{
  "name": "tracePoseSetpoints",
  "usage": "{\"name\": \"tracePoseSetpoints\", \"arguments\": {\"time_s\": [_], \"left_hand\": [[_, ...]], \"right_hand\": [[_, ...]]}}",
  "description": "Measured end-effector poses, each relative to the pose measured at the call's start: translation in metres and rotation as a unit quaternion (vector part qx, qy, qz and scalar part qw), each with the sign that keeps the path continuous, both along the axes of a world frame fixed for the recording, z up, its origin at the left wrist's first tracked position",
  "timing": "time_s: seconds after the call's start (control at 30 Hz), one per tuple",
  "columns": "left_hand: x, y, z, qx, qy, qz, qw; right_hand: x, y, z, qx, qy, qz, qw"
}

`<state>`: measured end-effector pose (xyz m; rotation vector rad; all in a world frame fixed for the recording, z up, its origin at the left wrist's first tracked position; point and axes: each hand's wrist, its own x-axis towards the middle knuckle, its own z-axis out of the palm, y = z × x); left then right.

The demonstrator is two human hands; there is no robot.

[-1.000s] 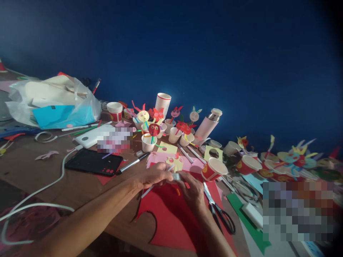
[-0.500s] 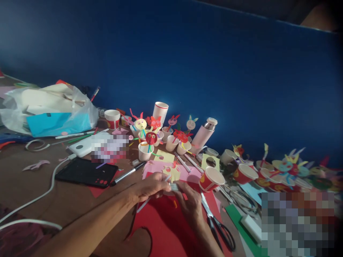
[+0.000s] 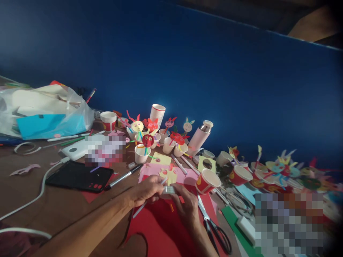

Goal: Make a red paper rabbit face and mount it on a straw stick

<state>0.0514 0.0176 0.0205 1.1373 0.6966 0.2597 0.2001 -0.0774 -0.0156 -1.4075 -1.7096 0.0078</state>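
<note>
My left hand [image 3: 146, 191] is closed around a thin pale drinking straw [image 3: 139, 210], which slants out below the fingers and shows again above the thumb. Between the two hands is a small translucent piece that looks like clear tape [image 3: 168, 190]. My right hand [image 3: 187, 205] pinches its right end, while the left fingertips meet its other end. Both hands are over a red paper sheet [image 3: 163, 228]. A yellow paper cut-out [image 3: 170, 175] lies just beyond the fingers on pink paper [image 3: 150, 169]. Right of my right hand are black-handled scissors [image 3: 207, 217].
A red paper cup [image 3: 207, 182] stands by the scissors. Behind are cups with paper-faced straw figures [image 3: 148, 141], a stack of cups [image 3: 157, 116] and a pink flask [image 3: 199, 137]. Leftward lie a marker [image 3: 125, 177], a black phone case [image 3: 77, 176] and a plastic bag [image 3: 77, 114].
The view has shifted slightly, so the table items appear farther left. The hands stay together, and more of the clear piece shows between the fingers.
</note>
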Motion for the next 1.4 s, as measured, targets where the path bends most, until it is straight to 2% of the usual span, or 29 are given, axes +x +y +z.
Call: {"name": "tracePoseSetpoints", "arguments": {"time_s": [0.13, 0.33, 0.53, 0.73, 0.93, 1.03, 1.1, 1.23, 1.4], "left_hand": [[-0.001, -0.001, 0.004, 0.005, -0.030, -0.005, 1.000], [-0.002, 0.000, 0.004, 0.026, 0.013, -0.002, 1.000], [0.000, 0.002, 0.000, -0.008, -0.065, -0.018, 0.998], [-0.001, 0.002, 0.002, -0.036, -0.119, -0.030, 0.992], [-0.003, -0.001, 0.004, -0.008, -0.142, -0.068, 0.987], [-0.004, -0.002, 0.004, 0.057, -0.132, -0.060, 0.988], [-0.004, -0.003, 0.005, 0.146, -0.120, -0.035, 0.981], [-0.001, -0.006, 0.008, 0.308, -0.113, 0.020, 0.944], [0.001, -0.010, 0.007, 0.385, -0.090, 0.039, 0.918]], "right_hand": [[0.000, 0.001, 0.000, 0.004, 0.004, -0.006, 1.000], [0.001, 0.002, -0.002, -0.015, 0.016, 0.013, 1.000], [0.001, -0.001, -0.001, -0.002, 0.046, 0.003, 0.999], [0.002, 0.001, 0.002, -0.026, 0.173, -0.052, 0.983], [0.002, 0.003, 0.001, -0.028, 0.261, -0.048, 0.964], [0.001, 0.004, -0.001, -0.041, 0.290, -0.046, 0.955], [0.001, 0.004, -0.001, -0.039, 0.302, -0.057, 0.951], [0.003, 0.003, 0.005, 0.020, 0.243, -0.088, 0.966], [0.004, -0.001, 0.013, 0.048, 0.186, -0.077, 0.978]]}}
